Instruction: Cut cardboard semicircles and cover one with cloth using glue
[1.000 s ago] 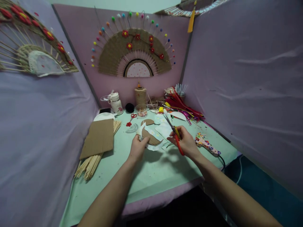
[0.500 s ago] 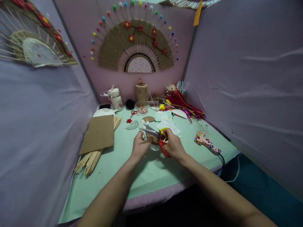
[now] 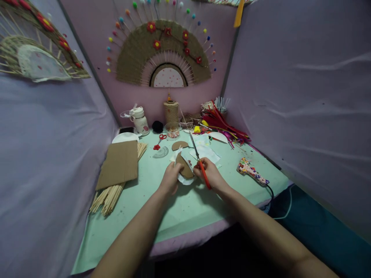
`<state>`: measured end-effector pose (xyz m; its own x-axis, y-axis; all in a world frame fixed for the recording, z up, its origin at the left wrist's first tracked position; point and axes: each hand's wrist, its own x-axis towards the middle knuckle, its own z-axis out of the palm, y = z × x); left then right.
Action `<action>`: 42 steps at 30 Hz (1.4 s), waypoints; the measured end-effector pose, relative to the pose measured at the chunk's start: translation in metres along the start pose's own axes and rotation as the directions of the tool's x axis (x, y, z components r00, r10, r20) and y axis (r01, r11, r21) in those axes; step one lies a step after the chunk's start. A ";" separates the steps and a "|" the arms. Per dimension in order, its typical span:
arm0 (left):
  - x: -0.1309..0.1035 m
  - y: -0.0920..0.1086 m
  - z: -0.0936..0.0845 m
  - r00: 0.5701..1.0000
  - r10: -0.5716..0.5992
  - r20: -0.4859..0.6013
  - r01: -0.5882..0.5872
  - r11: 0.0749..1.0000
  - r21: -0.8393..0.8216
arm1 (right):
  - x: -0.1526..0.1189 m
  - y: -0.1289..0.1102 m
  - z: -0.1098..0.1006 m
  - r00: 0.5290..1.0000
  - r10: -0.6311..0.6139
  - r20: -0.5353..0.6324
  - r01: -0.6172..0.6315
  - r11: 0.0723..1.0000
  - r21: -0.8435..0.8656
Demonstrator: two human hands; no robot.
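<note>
My left hand (image 3: 171, 177) is closed on a half-round piece of cardboard (image 3: 183, 165), with its thumb on the brown face. Pale fabric (image 3: 185, 180) sticks out around the cardboard's edge. In my right hand (image 3: 213, 173) are scissors (image 3: 203, 170) with red handles, blades together and pointing away from me. Fingertips of that hand come close to the cardboard's right edge; whether they touch it I cannot tell. Beyond the hands lie another cardboard half-circle (image 3: 179, 145) and pieces of light patterned fabric (image 3: 204, 152).
At left, a cardboard sheet (image 3: 118, 166) covers thin wooden sticks (image 3: 107, 200). A glue gun (image 3: 252, 172) with a cord lies at right. Along the back stand a white bottle (image 3: 140, 120), a twine spool (image 3: 171, 112) and red craft stems (image 3: 223, 123). A protractor (image 3: 160, 152) lies near small red scissors (image 3: 162, 138).
The scissors have swung from lying across the cardboard to pointing away from me, and their blades have closed. The cardboard has turned and shows more of its brown face.
</note>
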<state>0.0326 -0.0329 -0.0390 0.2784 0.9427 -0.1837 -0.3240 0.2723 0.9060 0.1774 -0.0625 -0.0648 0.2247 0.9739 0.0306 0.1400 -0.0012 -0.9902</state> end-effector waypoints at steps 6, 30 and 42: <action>-0.002 0.002 0.001 0.991 -0.121 0.050 0.128 0.976 -0.175 | -0.004 -0.007 0.009 0.996 0.083 0.016 -0.084 0.995 0.044; 0.006 0.020 -0.013 0.986 0.113 -0.122 -0.154 0.901 -0.405 | -0.048 -0.007 -0.013 0.983 -0.183 -0.016 0.135 0.778 -0.614; 0.007 0.024 -0.018 0.963 -0.268 0.011 0.266 0.951 -0.158 | -0.046 -0.012 -0.041 0.616 0.254 0.746 -0.678 0.653 0.337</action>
<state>0.0107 -0.0160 -0.0253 0.3651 0.8332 -0.4154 -0.3769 0.5402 0.7524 0.2049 -0.1167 -0.0489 -0.5451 0.7687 -0.3346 -0.3861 -0.5845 -0.7137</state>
